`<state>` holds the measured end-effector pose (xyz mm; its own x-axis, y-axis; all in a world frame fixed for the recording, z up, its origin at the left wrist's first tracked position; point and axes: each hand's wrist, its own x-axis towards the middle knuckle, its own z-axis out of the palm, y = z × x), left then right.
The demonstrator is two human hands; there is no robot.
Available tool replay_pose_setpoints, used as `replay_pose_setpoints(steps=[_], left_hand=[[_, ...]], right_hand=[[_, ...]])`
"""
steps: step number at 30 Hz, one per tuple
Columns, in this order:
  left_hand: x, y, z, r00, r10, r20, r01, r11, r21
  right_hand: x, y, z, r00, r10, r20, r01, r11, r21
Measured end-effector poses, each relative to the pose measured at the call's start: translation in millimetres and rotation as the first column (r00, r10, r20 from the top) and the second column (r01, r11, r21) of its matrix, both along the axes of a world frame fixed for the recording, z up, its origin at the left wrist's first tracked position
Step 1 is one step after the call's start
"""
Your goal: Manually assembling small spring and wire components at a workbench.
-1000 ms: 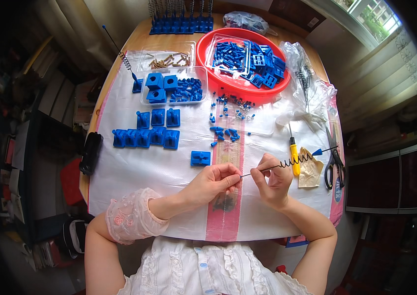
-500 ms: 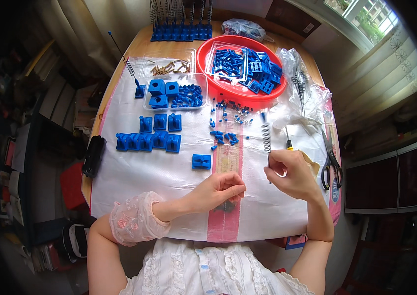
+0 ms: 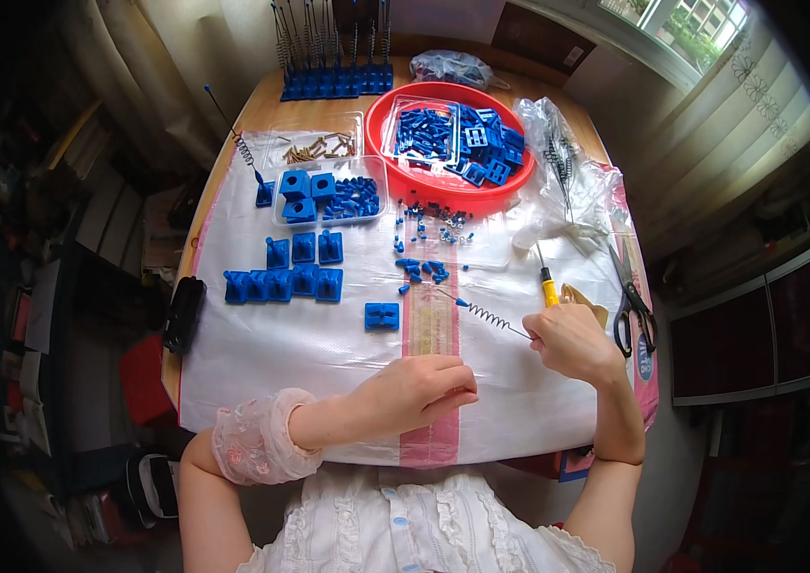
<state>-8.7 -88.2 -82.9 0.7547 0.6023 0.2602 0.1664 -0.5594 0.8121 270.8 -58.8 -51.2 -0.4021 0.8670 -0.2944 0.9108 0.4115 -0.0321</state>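
My right hand (image 3: 574,344) is closed round the end of a wire spring (image 3: 491,318). The spring points left and slightly away, with a small blue cone on it and thin wire beyond. My left hand (image 3: 419,390) is closed just above the cloth; what its fingers hold, if anything, is hidden. Ahead of it lies a single blue square base (image 3: 382,316). Several small blue cones (image 3: 424,270) are scattered beyond the spring. Beside my right hand is a screwdriver (image 3: 549,289) with a yellow handle.
Several blue bases (image 3: 281,284) sit left, before a clear box (image 3: 330,216) of blue parts. Behind are a red basin (image 3: 376,162), brass screws (image 3: 321,148) and assembled spring stands (image 3: 336,81). Scissors (image 3: 634,310) and a plastic bag (image 3: 543,205) lie right; a black case (image 3: 184,315) left.
The spring in my right hand has tipped from upright to pointing left. My left hand has turned palm-down, its fingers still closed. The view has shifted slightly.
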Motion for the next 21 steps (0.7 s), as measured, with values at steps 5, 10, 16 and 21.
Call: replay_pose_setpoints(steps=[5,10,16,21], left_hand=[[-4,15,11,0.936,0.352,0.027,-0.337,0.867,0.367],[-13,21,2,0.895,0.429,-0.121,-0.282,0.755,0.592],[-11,16,0,0.896,0.411,-0.168,-0.253,0.783,0.568],[-33,26,33,0.833,0.528,-0.167,-0.420,0.799,0.430]], right_hand=[[-1,-2,8,0.995,0.046,-0.091,-0.042,0.998,0.047],[-6,-6,10,0.989,0.095,-0.116,-0.081,0.989,0.122],[-14,0,-13,0.997,0.074,-0.036,-0.068,0.987,0.143],[-14,0,-13,0.998,0.032,-0.044,-0.028,0.996,0.085]])
